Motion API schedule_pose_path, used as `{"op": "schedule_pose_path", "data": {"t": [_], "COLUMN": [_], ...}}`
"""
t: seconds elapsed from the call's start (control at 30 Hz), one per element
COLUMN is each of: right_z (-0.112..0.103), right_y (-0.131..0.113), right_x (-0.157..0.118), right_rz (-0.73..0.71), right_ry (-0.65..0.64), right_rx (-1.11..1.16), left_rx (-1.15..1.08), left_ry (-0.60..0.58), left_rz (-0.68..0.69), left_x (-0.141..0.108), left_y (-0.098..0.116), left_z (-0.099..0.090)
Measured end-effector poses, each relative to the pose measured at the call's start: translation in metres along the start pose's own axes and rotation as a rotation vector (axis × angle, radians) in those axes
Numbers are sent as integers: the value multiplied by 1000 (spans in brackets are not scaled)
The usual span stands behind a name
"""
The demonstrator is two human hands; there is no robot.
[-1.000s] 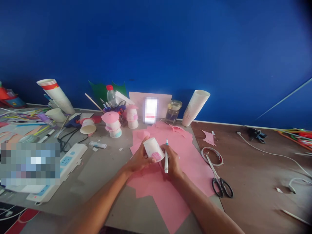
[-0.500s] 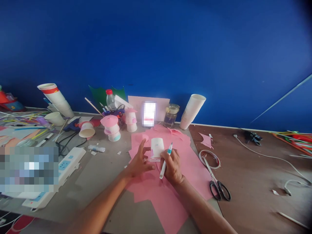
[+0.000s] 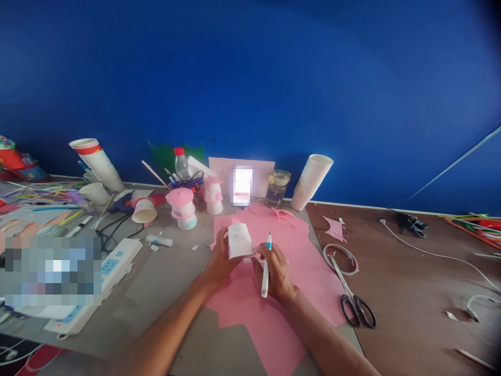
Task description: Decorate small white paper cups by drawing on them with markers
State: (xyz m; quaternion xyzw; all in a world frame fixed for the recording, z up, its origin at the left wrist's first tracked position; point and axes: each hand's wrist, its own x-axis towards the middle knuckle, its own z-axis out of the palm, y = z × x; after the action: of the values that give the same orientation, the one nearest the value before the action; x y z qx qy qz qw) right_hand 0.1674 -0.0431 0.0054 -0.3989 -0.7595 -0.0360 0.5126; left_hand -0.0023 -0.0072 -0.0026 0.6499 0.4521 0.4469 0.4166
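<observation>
My left hand (image 3: 219,263) is closed around the left side of a white paper cup (image 3: 240,242), which is tilted above pink paper (image 3: 270,308). Faint coloured marks show on the cup's side. In my right hand (image 3: 279,274) is a white marker pen (image 3: 265,277) with a blue-green band, its tip pointing up and away from me. The right fingertips are close to the cup's lower right edge; whether they touch it I cannot tell. Behind on the left stand decorated stacked cups (image 3: 183,211) with a pink paper top, and a similar stack (image 3: 213,197) beside them.
Black-handled scissors (image 3: 358,310) lie against a tape roll (image 3: 340,260) at the right. A tall stack of paper cups (image 3: 312,183) leans near a glass jar (image 3: 277,188) and a bright, blurred screen (image 3: 242,186). A white power strip (image 3: 113,269) lies to the left.
My left hand, apart from the cup with spread fingers before, now grips it. The cup has shifted left and tilted. The marker pen has turned more upright in my right hand.
</observation>
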Motion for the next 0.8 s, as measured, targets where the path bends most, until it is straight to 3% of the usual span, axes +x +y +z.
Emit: {"op": "schedule_pose_path", "data": {"t": [0.17, 0.4, 0.6, 0.8], "right_z": [1, -4, -5, -2], "right_y": [3, 6, 2, -5], "right_x": [-1, -1, 0, 3], "right_rz": [57, -55, -163, -89], "right_ry": [12, 86, -6, 35], "right_rx": [31, -122, -91, -16], "left_rx": [2, -29, 225, 130], "left_ry": [-23, -108, 43, 56], "left_rz": [24, -35, 109, 97], "left_x": [-2, -7, -7, -7], "left_y": [1, 3, 8, 8], "left_z": [0, 4, 5, 2]}}
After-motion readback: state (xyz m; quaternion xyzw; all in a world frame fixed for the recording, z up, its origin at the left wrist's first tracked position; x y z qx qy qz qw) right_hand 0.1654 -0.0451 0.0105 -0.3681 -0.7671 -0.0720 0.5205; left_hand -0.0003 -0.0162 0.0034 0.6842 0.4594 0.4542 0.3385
